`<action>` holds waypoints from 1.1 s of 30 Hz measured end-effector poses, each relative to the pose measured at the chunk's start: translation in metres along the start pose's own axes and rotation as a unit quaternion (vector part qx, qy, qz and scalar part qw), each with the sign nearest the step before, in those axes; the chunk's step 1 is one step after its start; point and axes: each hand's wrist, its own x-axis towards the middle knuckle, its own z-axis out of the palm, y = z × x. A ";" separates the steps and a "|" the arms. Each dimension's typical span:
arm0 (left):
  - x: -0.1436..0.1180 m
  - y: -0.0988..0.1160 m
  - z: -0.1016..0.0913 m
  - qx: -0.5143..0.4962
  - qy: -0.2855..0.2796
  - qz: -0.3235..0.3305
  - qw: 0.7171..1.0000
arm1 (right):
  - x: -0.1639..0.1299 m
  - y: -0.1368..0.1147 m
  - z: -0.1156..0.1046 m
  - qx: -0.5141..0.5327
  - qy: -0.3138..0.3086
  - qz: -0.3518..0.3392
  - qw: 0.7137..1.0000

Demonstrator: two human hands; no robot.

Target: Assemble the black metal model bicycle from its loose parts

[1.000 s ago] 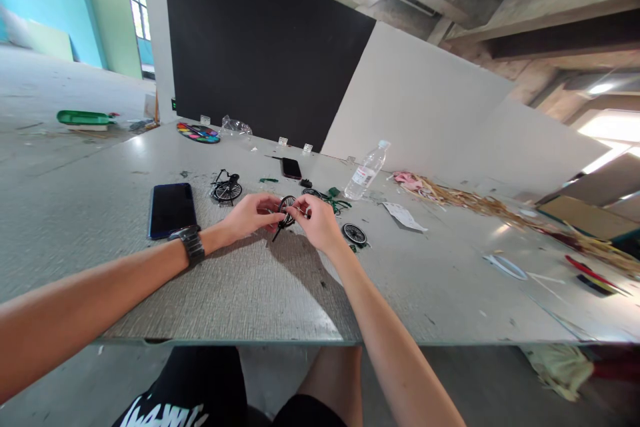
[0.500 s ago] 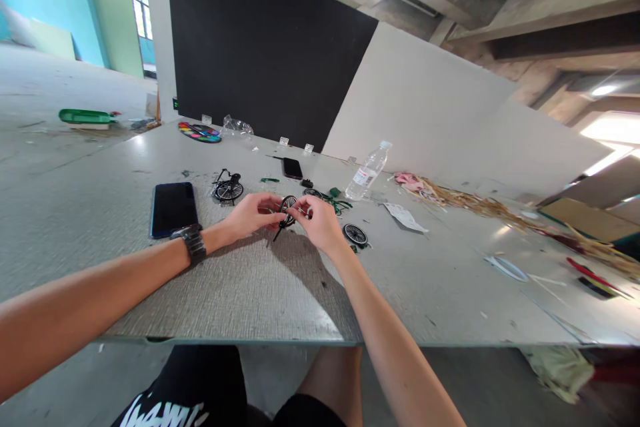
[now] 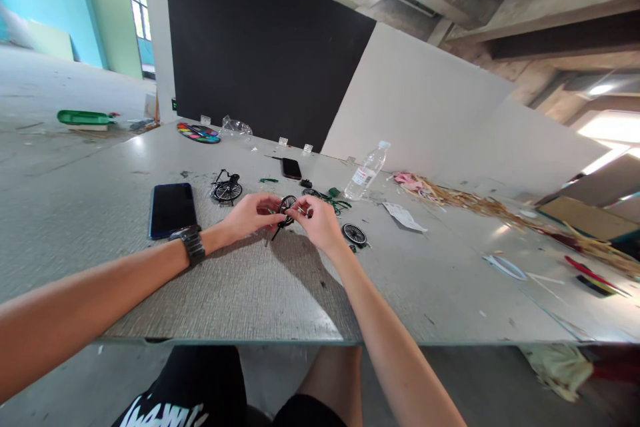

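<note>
Both hands meet over the middle of the table [image 3: 250,293], pinching a small black spoked wheel [image 3: 287,205] with a thin black fork or rod hanging below it. The left hand [image 3: 250,213] grips its left side, the right hand [image 3: 317,220] its right. Fingers are narrow, closed on it. White lettering on the black shorts [image 3: 165,410] is cut off and unreadable.
</note>
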 end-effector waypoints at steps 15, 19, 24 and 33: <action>0.002 -0.005 -0.001 -0.008 -0.007 0.029 1.000 | 0.001 0.008 0.005 0.084 0.067 0.058 0.992; 0.003 -0.005 -0.003 0.024 -0.001 0.047 0.999 | 0.002 0.008 0.007 0.097 0.032 0.042 0.994; 0.003 -0.006 -0.002 -0.001 -0.006 0.031 0.999 | 0.002 0.004 0.008 0.106 0.017 0.030 0.994; 0.001 -0.002 0.000 -0.021 0.012 0.026 0.999 | 0.000 -0.001 0.007 0.097 0.019 0.023 0.995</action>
